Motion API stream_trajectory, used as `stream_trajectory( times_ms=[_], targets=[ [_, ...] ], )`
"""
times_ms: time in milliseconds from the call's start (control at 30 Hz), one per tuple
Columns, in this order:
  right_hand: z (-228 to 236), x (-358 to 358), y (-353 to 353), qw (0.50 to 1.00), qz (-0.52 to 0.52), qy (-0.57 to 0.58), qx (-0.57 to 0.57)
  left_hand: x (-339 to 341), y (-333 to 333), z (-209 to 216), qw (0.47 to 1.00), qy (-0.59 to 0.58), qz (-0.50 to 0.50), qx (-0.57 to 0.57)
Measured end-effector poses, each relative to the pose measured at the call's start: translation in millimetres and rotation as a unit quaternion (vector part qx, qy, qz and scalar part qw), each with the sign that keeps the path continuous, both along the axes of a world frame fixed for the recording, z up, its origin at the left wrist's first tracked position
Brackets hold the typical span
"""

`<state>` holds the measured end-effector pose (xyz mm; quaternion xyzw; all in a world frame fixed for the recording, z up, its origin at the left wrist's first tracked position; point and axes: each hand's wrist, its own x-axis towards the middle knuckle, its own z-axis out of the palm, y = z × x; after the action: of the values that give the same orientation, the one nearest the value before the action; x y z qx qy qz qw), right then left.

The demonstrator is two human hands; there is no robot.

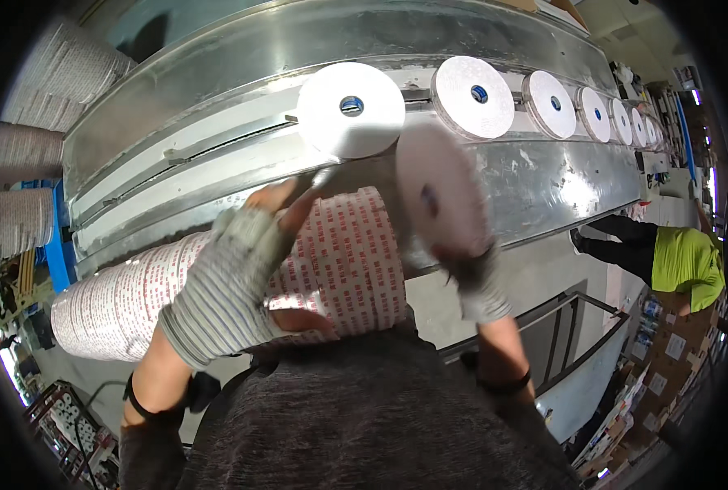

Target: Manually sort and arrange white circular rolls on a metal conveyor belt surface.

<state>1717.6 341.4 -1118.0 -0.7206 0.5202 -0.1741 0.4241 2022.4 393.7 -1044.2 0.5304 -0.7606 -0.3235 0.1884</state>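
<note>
My right hand [471, 282], in a striped glove with bare fingertips, grips the lower edge of a white tape roll [441, 196]. Motion blurs this roll, tilted above the right end of a long stack of rolls [343, 253]. The stack lies on its side across my front, its white edges printed in red. Spread over it is my left hand [237, 269], gloved alike, its thumb on the near side and its fingers toward the far side. Something small and shiny shows beside those fingertips, too blurred to name.
A metal conveyor trough [209, 147] runs left to right beyond the stack. White rolls with blue cores [351, 110] stand along it in a row. More stacks [25, 155] rise at the left. A person in a yellow-green shirt [686, 260] is at the right, near cardboard boxes [676, 347].
</note>
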Motion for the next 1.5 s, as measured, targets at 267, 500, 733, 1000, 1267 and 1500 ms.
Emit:
stream_trajectory(
  times_ms=[267,500,733,1000,1267,1500],
  targets=[
    [-34,43,71,0.981,0.015,-0.15,0.118,18,29,-35,0.982,-0.189,0.017,0.012],
    [-8,56,44,0.992,0.023,-0.075,0.096,27,25,-44,0.981,-0.193,0.005,-0.002],
    [-10,49,23,0.91,-0.013,-0.346,0.229,26,52,-41,0.98,-0.195,-0.026,-0.026],
    [-25,66,-42,0.914,-0.149,-0.37,0.078,30,-12,-11,0.999,-0.002,0.047,0.006],
    [-26,160,-64,0.958,-0.074,-0.265,-0.077,19,-79,-22,0.96,0.196,0.159,-0.118],
    [-82,144,-117,0.934,0.026,0.06,-0.352,103,-77,-67,0.883,0.352,0.31,-0.036]
  ],
)
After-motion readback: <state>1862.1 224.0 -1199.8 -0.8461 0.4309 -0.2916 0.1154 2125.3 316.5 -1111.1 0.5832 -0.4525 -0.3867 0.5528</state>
